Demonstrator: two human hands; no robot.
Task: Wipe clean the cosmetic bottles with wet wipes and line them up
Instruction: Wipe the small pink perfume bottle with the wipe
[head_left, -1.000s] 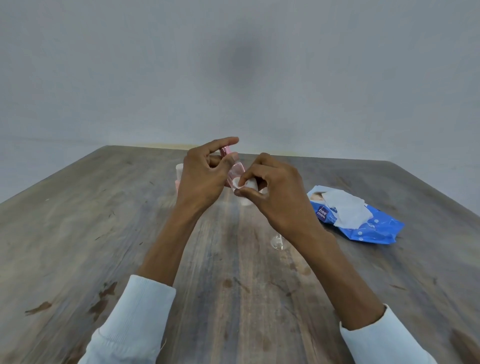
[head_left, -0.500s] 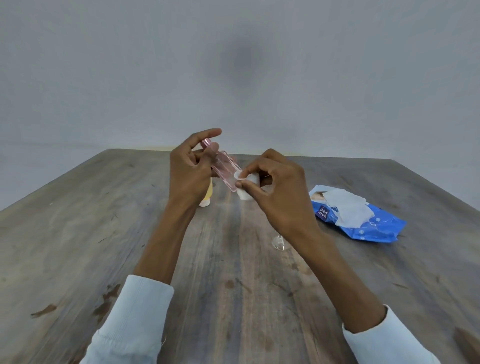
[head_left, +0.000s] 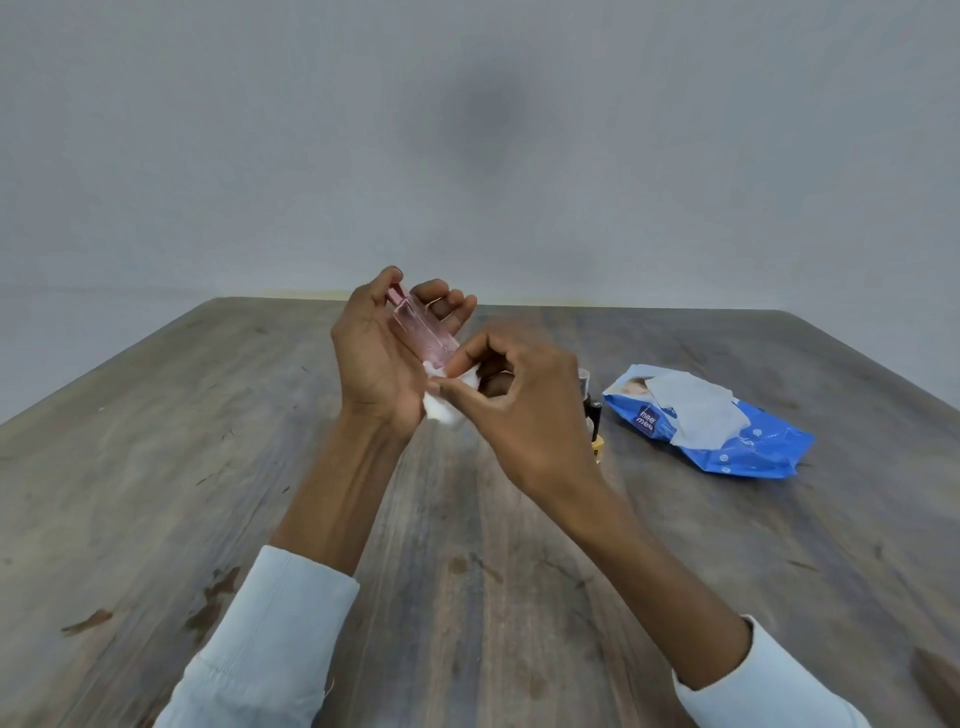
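— Where's the pink perfume bottle (head_left: 423, 332)?
— Mid-frame, tilted, gripped in the left hand (head_left: 382, 358) above the table (head_left: 156, 467).
— And the right hand (head_left: 519, 415)?
— Pinching a white wet wipe (head_left: 441, 402) against the bottle's lower end. The blue wipes pack (head_left: 727, 441) lies right of centre.

Blue wipes pack (head_left: 727, 441) on tabletop (head_left: 156, 467): white "mee mee" brand on dark label patch at near-left end. Other print too small to read.
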